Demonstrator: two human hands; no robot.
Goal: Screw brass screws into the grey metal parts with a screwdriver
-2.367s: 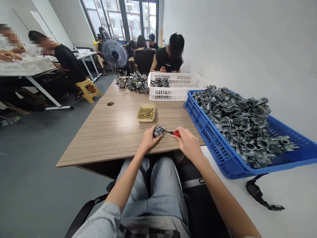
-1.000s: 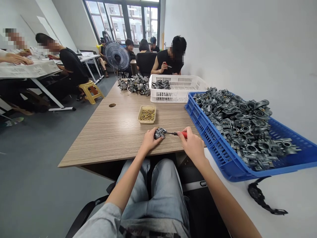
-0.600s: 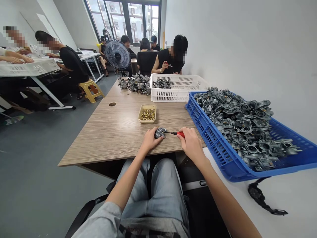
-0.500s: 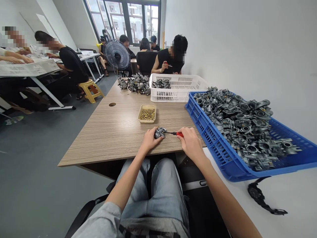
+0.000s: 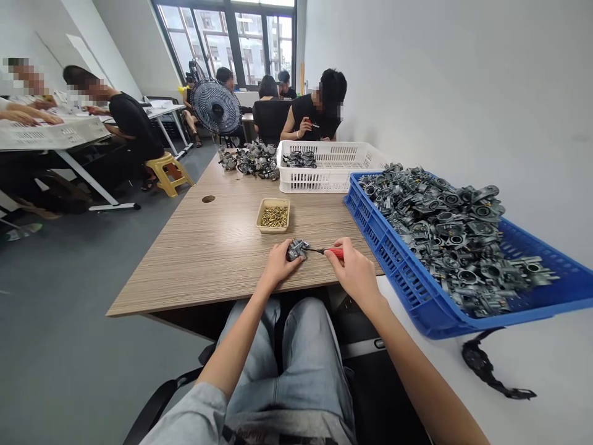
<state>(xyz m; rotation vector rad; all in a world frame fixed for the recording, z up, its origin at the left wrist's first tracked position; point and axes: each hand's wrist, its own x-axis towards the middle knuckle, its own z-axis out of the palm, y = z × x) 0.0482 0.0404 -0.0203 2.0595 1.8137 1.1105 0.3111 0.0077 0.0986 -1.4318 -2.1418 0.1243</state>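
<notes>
My left hand (image 5: 279, 262) is closed on a small grey metal casting (image 5: 297, 249), which looks like a carburetor body, and steadies it on the wooden table (image 5: 199, 259) near its front edge. My right hand (image 5: 356, 271) grips the red handle of a screwdriver (image 5: 334, 253). The dark shaft lies almost level and points left, its tip at the casting's right side. Whether the tip sits in a screw is too small to make out. Just behind the casting stands a cream tray (image 5: 273, 229) of small brass pieces (image 5: 274, 216).
A blue crate (image 5: 393, 259) heaped with grey castings (image 5: 445, 228) stands at the right. Further back are a white crate (image 5: 319, 180) and a pile of metal parts (image 5: 252, 161). A black watch (image 5: 486, 364) lies at lower right. A co-worker (image 5: 315, 114) sits across the table.
The fingers of my right hand have shifted on the screwdriver, showing more of its red handle. My left hand and the casting stay in place; the view has tilted slightly.
</notes>
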